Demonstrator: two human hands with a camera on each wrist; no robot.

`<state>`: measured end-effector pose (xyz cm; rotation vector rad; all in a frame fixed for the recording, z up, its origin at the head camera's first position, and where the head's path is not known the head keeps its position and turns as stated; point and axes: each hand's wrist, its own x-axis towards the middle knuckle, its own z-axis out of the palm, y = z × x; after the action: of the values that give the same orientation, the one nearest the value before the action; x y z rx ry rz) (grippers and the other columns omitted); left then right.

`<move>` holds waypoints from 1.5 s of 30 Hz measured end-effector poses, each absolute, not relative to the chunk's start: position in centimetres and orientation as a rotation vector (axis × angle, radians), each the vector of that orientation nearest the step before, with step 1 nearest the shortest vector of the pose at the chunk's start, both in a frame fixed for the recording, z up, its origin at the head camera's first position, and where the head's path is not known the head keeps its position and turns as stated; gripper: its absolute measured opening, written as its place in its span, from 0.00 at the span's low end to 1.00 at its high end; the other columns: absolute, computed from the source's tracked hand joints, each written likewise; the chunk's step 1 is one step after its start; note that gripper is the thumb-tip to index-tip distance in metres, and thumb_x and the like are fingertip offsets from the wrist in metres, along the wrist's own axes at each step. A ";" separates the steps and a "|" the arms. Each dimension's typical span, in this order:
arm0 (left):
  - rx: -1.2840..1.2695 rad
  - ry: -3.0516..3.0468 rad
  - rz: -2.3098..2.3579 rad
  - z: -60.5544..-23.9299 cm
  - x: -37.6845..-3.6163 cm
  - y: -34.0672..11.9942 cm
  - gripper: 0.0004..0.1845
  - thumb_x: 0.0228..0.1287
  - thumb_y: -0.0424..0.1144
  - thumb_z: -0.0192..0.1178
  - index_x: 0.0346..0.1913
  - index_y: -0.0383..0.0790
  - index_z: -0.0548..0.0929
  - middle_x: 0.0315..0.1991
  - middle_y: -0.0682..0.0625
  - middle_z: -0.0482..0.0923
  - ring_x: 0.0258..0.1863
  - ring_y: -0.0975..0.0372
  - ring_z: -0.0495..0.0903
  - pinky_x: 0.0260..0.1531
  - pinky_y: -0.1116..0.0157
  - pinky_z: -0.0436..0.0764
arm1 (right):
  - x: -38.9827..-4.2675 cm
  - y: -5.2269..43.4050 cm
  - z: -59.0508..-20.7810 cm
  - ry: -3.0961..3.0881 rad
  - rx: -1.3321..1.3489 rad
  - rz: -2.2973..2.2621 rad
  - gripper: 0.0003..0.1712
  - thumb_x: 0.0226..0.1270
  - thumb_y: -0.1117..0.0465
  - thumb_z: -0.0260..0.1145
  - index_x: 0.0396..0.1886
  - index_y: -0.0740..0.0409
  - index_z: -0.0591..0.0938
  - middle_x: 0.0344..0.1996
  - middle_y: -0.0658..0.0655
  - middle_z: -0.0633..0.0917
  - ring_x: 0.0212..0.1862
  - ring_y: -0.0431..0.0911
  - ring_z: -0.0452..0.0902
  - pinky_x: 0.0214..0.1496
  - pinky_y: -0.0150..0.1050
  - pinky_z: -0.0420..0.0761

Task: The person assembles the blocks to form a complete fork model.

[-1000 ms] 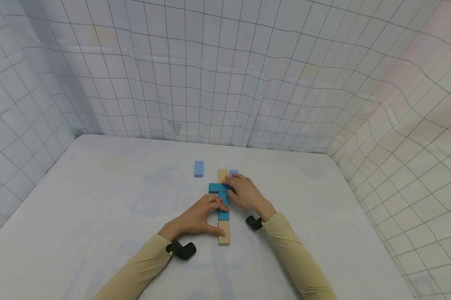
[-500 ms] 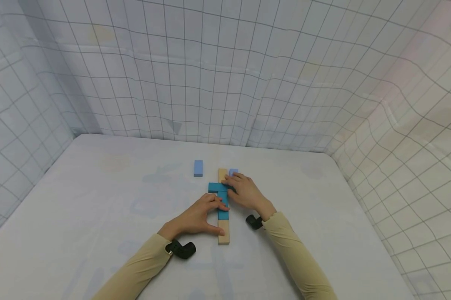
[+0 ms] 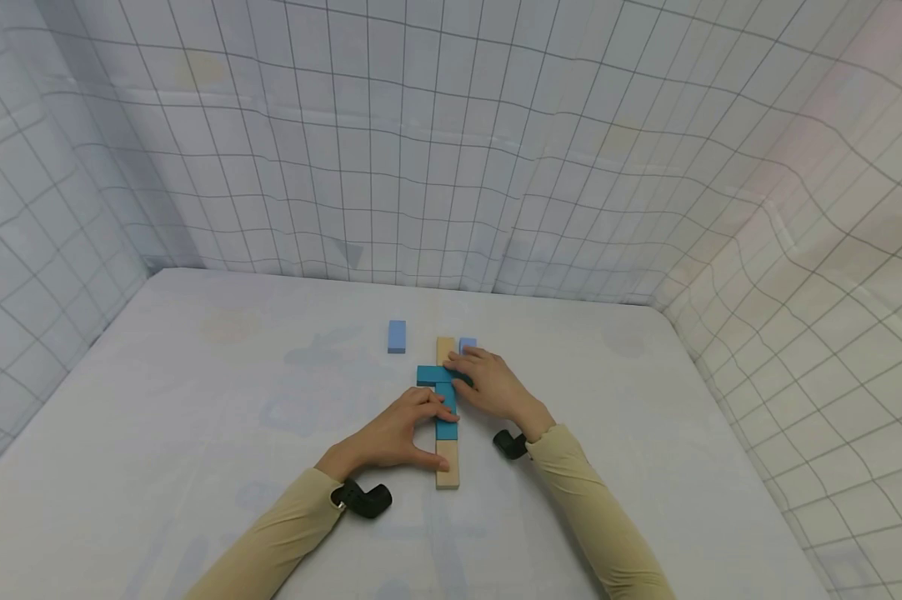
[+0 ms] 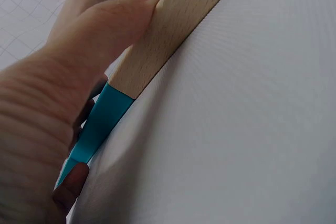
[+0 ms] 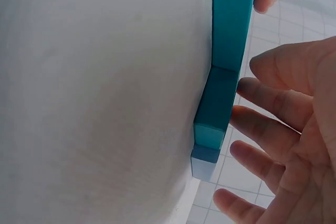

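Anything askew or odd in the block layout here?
Nothing damaged or spilled. The teal blocks lie in a T on the wooden bar, squared up between both hands. One pale blue block lies apart, left of the bar's far end; another lies by the right hand.

only the right hand's [image 3: 496, 387] wrist has drifted very slightly rightward.
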<state>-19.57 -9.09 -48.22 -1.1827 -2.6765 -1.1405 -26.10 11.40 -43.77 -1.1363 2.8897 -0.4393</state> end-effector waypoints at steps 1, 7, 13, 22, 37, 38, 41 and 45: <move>-1.182 -2.679 -1.140 -48.2 -19.6 -9.1 0.33 0.45 0.65 0.65 0.55 0.54 0.77 0.57 0.50 0.66 0.59 0.60 0.62 0.58 0.55 0.66 | -26.1 11.4 -43.8 2.885 -1.144 -0.447 0.21 0.68 0.56 0.57 0.60 0.54 0.75 0.63 0.55 0.71 0.67 0.53 0.60 0.65 0.54 0.61; -1.187 -2.676 -1.132 -48.2 -19.6 -9.1 0.34 0.45 0.65 0.65 0.55 0.53 0.77 0.57 0.53 0.66 0.58 0.62 0.63 0.58 0.57 0.66 | -26.3 11.5 -43.8 2.830 -1.166 -0.518 0.21 0.68 0.56 0.58 0.59 0.54 0.75 0.63 0.59 0.70 0.68 0.53 0.59 0.69 0.53 0.55; -1.189 -2.680 -1.132 -48.3 -19.7 -9.1 0.34 0.45 0.65 0.64 0.55 0.54 0.77 0.55 0.56 0.65 0.57 0.65 0.63 0.58 0.59 0.66 | -26.5 11.6 -43.8 2.788 -1.168 -0.547 0.21 0.67 0.54 0.59 0.59 0.54 0.76 0.64 0.60 0.69 0.69 0.54 0.56 0.69 0.56 0.49; -1.205 -2.652 -1.118 -48.1 -19.6 -9.1 0.33 0.46 0.64 0.65 0.55 0.52 0.77 0.57 0.52 0.66 0.58 0.61 0.63 0.57 0.55 0.67 | -26.5 11.7 -43.7 2.763 -1.163 -0.519 0.24 0.66 0.52 0.60 0.61 0.53 0.75 0.66 0.59 0.66 0.70 0.53 0.55 0.68 0.59 0.50; -1.199 -2.720 -1.085 -47.7 -19.5 -8.9 0.33 0.46 0.64 0.65 0.56 0.52 0.76 0.57 0.54 0.65 0.59 0.62 0.62 0.58 0.58 0.66 | -26.3 11.9 -44.0 2.775 -1.116 -0.480 0.24 0.67 0.50 0.59 0.62 0.50 0.74 0.67 0.56 0.64 0.70 0.50 0.55 0.67 0.60 0.52; -1.195 -2.733 -1.070 -47.6 -19.4 -8.9 0.34 0.46 0.64 0.64 0.56 0.53 0.76 0.57 0.55 0.65 0.58 0.63 0.62 0.59 0.59 0.66 | -26.3 11.9 -44.0 2.775 -1.117 -0.480 0.24 0.67 0.50 0.59 0.62 0.50 0.74 0.67 0.56 0.64 0.70 0.50 0.55 0.67 0.60 0.52; -1.187 -2.760 -1.022 -47.1 -19.3 -8.9 0.34 0.46 0.65 0.64 0.56 0.52 0.77 0.56 0.55 0.65 0.58 0.63 0.63 0.58 0.59 0.67 | -26.2 11.8 -43.9 2.775 -1.117 -0.471 0.25 0.67 0.50 0.58 0.62 0.50 0.73 0.67 0.55 0.64 0.70 0.49 0.55 0.67 0.60 0.52; -1.195 -2.757 -0.954 -46.5 -19.2 -8.8 0.34 0.46 0.65 0.64 0.55 0.50 0.78 0.54 0.55 0.67 0.56 0.63 0.66 0.57 0.60 0.69 | -26.2 11.9 -43.8 2.783 -1.115 -0.450 0.25 0.68 0.50 0.58 0.63 0.49 0.73 0.68 0.55 0.64 0.70 0.48 0.54 0.67 0.59 0.52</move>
<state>-19.15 -8.82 -46.46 -1.1955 -2.7570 -0.9536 -26.20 11.85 -43.75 -1.1152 2.7826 -0.4496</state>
